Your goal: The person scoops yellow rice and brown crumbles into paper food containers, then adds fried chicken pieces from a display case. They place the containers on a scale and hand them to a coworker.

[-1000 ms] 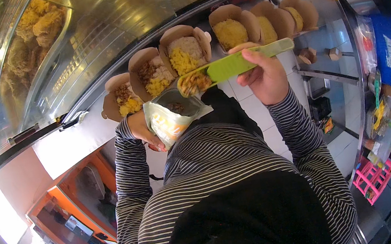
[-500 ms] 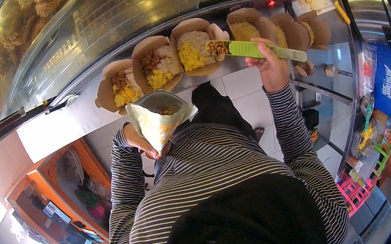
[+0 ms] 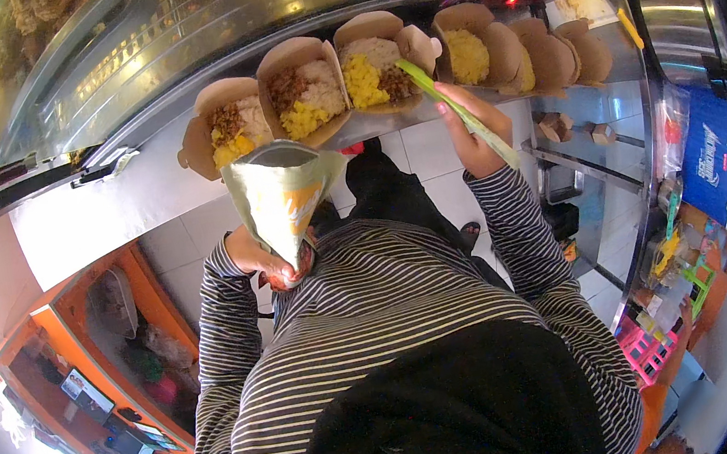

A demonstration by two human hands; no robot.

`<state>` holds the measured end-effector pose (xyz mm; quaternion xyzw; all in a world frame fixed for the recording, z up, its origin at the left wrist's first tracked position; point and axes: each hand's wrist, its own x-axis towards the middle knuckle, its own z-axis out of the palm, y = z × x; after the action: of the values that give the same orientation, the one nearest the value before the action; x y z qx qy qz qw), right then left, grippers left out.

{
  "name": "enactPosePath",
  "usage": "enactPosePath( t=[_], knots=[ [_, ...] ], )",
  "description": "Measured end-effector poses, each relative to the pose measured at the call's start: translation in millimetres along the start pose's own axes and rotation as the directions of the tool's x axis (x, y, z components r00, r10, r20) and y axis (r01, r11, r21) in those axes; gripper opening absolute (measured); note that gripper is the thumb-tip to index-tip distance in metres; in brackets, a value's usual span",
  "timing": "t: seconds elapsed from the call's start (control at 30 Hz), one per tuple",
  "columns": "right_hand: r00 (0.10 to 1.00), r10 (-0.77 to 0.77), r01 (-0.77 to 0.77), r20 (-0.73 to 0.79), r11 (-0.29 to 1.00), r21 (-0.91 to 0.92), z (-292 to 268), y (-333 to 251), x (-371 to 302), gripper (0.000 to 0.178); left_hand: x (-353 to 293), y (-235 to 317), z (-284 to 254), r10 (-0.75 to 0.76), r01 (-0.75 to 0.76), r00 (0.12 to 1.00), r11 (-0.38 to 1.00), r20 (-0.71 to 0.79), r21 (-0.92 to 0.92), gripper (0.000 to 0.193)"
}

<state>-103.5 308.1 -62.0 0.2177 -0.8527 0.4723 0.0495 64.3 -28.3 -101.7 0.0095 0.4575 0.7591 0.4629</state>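
My right hand (image 3: 478,129) grips a long green scoop (image 3: 459,109), turned on its edge with its tip at the third cardboard box (image 3: 368,27) from the left. That box holds pale rice, yellow chunks (image 3: 363,81) and a small heap of brown bits (image 3: 396,83) beside the scoop's tip. Lower left, my left hand (image 3: 254,253) is closed around the bottom of a pale green pouch (image 3: 282,192) with a yellow print, its mouth spread wide upward. Further left, a second box (image 3: 292,48) and a first box (image 3: 196,144) hold rice, yellow chunks and brown bits.
To the right stand several more boxes, one with yellow food (image 3: 470,57). All sit on a narrow metal ledge below a glass display case (image 3: 259,9). An orange cabinet (image 3: 99,292) is at left; a blue case (image 3: 716,159) and pink basket (image 3: 646,350) are at right.
The scoop has turned from level to edge-on, and brown bits now lie in the third box. My right hand has moved slightly left and down. The pouch is more upright.
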Motion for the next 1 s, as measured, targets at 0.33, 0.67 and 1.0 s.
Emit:
enactPosePath(
  t=[0.33, 0.67, 1.0],
  knots=[
    [0.993, -0.115, 0.115, 0.013, 0.984, -0.137, 0.8, -9.6, 7.6, 0.025, -22.7, -13.2, 13.5, 0.105, -0.119, 0.982, 0.989, -0.157, -0.085, 0.082],
    [0.991, -0.071, 0.083, 0.117, 0.991, -0.108, -10.8, -24.0, 6.2, 0.024, -35.0, -8.6, 33.2, 0.164, -0.227, 0.917, 0.964, -0.364, -0.138, 0.089],
    [0.958, -0.126, 0.145, 0.256, 0.988, -0.055, -2.0, -15.9, 22.5, 0.023, -37.1, -2.1, 28.8, 0.075, -0.079, 0.996, 0.993, -0.051, -0.083, 0.089]
  ],
)
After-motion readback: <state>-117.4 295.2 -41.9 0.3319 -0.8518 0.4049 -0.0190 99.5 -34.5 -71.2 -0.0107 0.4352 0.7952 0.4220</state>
